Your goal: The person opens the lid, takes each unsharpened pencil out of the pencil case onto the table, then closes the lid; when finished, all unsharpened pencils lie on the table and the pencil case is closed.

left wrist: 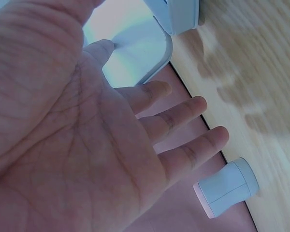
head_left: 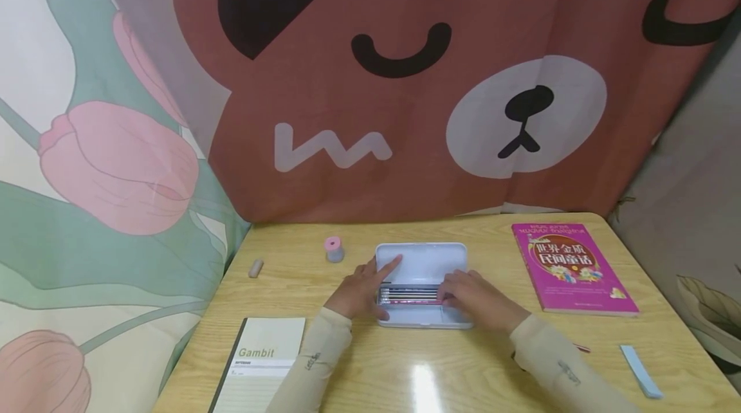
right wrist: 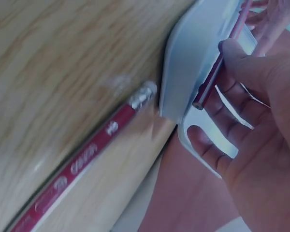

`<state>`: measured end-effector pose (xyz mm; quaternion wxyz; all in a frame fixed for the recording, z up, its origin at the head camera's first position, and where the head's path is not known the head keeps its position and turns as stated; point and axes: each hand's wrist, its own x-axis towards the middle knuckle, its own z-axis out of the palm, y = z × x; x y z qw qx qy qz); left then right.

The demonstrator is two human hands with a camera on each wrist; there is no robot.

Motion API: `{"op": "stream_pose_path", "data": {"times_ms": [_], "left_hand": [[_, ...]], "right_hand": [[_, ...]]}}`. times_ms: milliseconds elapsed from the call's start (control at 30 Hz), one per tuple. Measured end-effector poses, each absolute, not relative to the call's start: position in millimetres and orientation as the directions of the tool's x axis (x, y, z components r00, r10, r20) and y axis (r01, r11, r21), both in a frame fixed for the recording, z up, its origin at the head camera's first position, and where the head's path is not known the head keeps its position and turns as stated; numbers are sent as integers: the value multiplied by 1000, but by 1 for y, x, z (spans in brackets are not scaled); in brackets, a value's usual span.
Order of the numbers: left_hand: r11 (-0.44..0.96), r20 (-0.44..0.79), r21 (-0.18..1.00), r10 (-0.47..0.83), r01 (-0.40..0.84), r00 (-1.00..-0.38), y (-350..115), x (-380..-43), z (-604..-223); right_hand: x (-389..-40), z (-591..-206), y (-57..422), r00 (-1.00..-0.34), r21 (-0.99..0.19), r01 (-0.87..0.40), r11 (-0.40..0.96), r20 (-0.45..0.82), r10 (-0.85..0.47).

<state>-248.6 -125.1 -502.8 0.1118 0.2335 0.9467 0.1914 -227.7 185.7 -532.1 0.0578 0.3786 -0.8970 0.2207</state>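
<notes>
An open white pencil case (head_left: 457, 318) lies on the table, its lid raised at the back. Several pencils (head_left: 405, 295) lie side by side inside it. My left hand (head_left: 360, 291) spreads at the case's left end, one finger touching the inside of the lid (left wrist: 140, 48) and the thumb low by the front corner. At the right end, my right hand (head_left: 476, 300) pinches a red pencil (right wrist: 213, 79) between thumb and fingers, along the case's opening. Another red pencil (right wrist: 77, 166), marked HB and with an eraser tip, lies on the table near the right wrist.
A spool-shaped pink-and-grey object (head_left: 334, 250) and a small grey block (head_left: 255, 268) stand back left. A Gambit notebook (head_left: 266, 348) lies front left. On the right are a pink book (head_left: 585, 300) and a light blue strip (head_left: 641, 371). A bear-print cloth (head_left: 405, 194) hangs behind the table.
</notes>
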Motion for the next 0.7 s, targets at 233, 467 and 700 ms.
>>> {"op": "stream_pose_path", "data": {"times_ms": [233, 467, 700], "left_hand": [[812, -118, 424, 488, 400, -865, -126, -247, -501], [817, -122, 413, 488, 403, -864, -126, -247, -503], [820, -123, 403, 488, 406, -864, -125, -249, -504]], "right_hand": [[-221, -521, 205, -724, -334, -690, 642, 309, -617], [-203, -510, 243, -783, -332, -622, 709, 247, -571], [-184, -499, 286, -840, -462, -494, 737, 34, -542]]}}
